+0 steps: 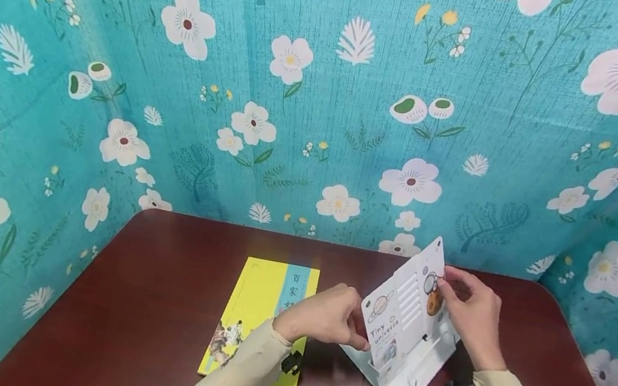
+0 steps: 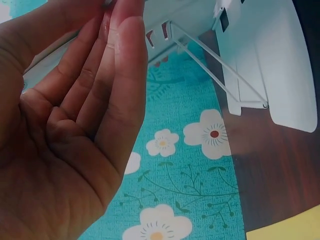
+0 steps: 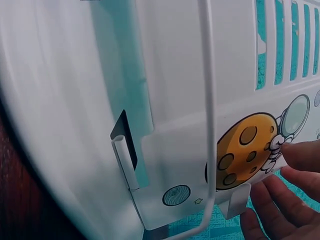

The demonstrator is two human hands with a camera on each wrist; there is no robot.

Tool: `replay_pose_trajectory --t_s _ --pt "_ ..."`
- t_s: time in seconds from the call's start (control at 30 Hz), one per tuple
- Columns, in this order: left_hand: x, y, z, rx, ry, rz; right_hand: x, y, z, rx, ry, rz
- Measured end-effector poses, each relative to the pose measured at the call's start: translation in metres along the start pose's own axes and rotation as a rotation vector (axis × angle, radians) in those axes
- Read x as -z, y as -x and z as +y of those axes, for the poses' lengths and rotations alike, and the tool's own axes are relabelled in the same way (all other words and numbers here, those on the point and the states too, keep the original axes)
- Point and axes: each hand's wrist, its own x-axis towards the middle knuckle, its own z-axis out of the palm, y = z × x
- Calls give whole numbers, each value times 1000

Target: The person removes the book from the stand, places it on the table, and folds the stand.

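Observation:
A white metal book stand (image 1: 405, 337) with slots, cartoon planets and "Tiny universe" lettering stands tilted up on its base, right of the table's middle. At its right edge, my right hand (image 1: 476, 316) pinches the panel between thumb and fingers, beside the orange planet print (image 3: 245, 150). My left hand (image 1: 321, 312) is at the panel's left edge, thumb and fingertips brought together on the stand. The left wrist view has that palm (image 2: 75, 150) up close, fingertips cut off at the top, and the wire support leg (image 2: 215, 65) behind the panel.
A yellow book (image 1: 258, 287) with a blue title strip lies left of the stand, partly under my left forearm. The dark red-brown table (image 1: 141, 301) ends at a teal flowered cloth (image 1: 313, 97) hanging behind and at both sides.

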Motion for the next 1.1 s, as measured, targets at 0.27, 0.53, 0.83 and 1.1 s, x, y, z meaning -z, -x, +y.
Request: replay_pose_trajectory --t_s 0.27,0.53,0.83,1.1 --pt "-7 1 5 -26 -40 -10 -5 4 -6 80 2 -34" --pt "-11 -1 8 -52 -87 32 -13 -2 -11 88 -8 -86" --pt "-13 -3 15 -63 -141 56 -19 -10 -14 101 -20 -140" --pt "-23 -6 17 -105 -172 69 -19 -10 -18 124 -17 -192"
